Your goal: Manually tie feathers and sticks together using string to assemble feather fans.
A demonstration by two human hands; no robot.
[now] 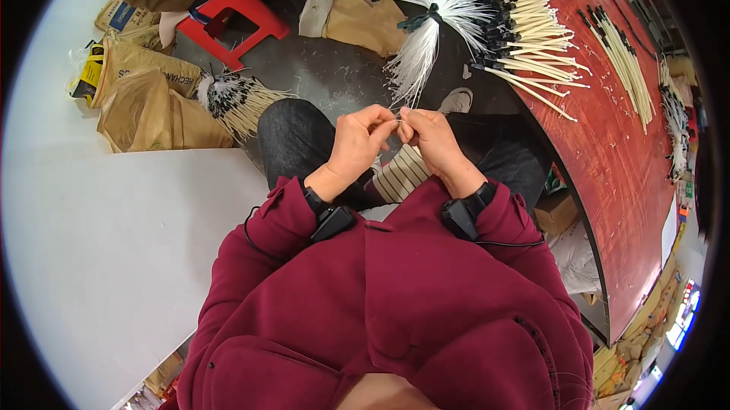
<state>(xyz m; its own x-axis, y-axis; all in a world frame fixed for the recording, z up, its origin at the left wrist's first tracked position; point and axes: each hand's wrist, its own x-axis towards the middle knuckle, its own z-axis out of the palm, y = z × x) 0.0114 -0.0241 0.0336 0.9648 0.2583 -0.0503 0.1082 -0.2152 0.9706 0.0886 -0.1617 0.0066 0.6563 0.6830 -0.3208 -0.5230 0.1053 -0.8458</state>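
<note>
My left hand and my right hand meet above my lap, thumbs and fingertips pinched together on a thin white strand. Just beyond them hangs a bundle of white strands over the red table's edge, its loose ends reaching down close to my fingers. A dark tie gathers the bundle, and above it the strands fan out toward black pieces. Many cream-coloured sticks with black ends spread out around that fan. My fingertips hide exactly how each hand grips the strand.
The red table curves along my right, with another row of cream sticks on it. At my left stands a white tabletop. Beyond are brown paper sacks, a stick bundle, a red stool and a seated person's legs.
</note>
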